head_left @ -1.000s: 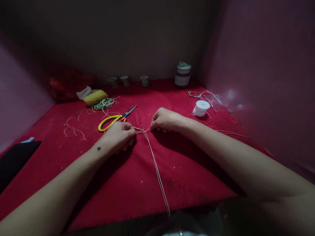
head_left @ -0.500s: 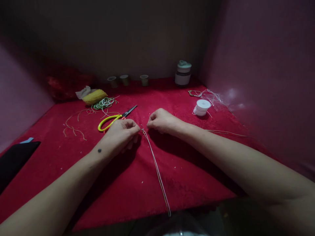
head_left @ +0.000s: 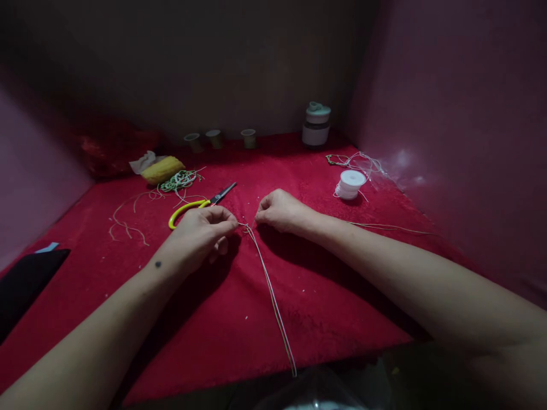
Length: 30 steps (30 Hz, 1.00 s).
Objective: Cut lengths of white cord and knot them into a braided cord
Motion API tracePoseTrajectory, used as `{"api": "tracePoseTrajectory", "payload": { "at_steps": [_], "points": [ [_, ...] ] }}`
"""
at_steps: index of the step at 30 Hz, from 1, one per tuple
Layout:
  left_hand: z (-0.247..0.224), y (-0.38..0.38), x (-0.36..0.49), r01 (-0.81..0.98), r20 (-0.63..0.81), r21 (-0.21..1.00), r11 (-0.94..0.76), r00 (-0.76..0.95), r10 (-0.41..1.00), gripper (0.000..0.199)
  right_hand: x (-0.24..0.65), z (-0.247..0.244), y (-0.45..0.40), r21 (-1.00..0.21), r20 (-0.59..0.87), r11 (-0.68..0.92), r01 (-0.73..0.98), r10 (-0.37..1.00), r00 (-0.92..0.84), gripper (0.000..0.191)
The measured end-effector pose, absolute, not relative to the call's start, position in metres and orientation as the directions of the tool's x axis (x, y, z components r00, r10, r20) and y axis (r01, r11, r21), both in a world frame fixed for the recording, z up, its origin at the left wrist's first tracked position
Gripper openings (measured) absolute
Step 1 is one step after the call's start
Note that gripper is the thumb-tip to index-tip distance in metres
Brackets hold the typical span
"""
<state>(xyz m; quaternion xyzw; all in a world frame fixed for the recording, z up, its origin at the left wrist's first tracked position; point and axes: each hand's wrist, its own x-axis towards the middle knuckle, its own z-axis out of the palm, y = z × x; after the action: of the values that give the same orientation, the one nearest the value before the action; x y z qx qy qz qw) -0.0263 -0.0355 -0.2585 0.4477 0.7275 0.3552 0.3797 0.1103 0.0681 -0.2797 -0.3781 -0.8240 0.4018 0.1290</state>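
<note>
Pale cords point(head_left: 273, 299) run from a small knot point(head_left: 247, 226) between my hands down to the front edge of the red cloth. My left hand point(head_left: 204, 230) pinches a short cord end just left of that knot. On the other side, my right hand point(head_left: 277, 210) has thumb and forefinger closed on a thin cord, which barely shows at the fingertips. Beyond my left hand lie scissors point(head_left: 188, 210) with yellow handles, partly hidden by it. A white spool of cord point(head_left: 351, 185) stands past my right hand.
Tangled green and white cord point(head_left: 179, 180) lies by a yellow bundle point(head_left: 163, 169) at the left. Several small spools, one a greenish spool point(head_left: 248, 139), and a lidded jar point(head_left: 316, 126) line the back. Loose cord point(head_left: 356, 161) and clear plastic lie at right; walls close both sides.
My left hand has drawn a little to the left, away from the knot, and a short stretch of cord now shows between them. My right hand has hardly moved.
</note>
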Motion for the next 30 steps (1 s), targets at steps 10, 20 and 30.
{"api": "tracePoseTrajectory", "payload": {
  "at_steps": [10, 20, 30],
  "points": [
    [-0.273, -0.032, -0.023, 0.092, -0.357, 0.914, 0.395, -0.278, 0.892, 0.019, 0.108, -0.282, 0.063, -0.678, 0.000, 0.514, 0.526, 0.715, -0.700, 0.012],
    [-0.272, -0.033, -0.015, 0.115, -0.332, 0.922, 0.370, -0.258, 0.907, 0.021, 0.109, -0.284, 0.064, -0.697, -0.042, 0.489, 0.524, 0.702, -0.711, 0.012],
    [-0.272, -0.037, -0.005, 0.210, -0.250, 0.923, 0.324, -0.313, 0.916, 0.010, 0.109, -0.282, 0.064, -0.695, -0.077, 0.476, 0.539, 0.695, -0.714, 0.019]
  ]
}}
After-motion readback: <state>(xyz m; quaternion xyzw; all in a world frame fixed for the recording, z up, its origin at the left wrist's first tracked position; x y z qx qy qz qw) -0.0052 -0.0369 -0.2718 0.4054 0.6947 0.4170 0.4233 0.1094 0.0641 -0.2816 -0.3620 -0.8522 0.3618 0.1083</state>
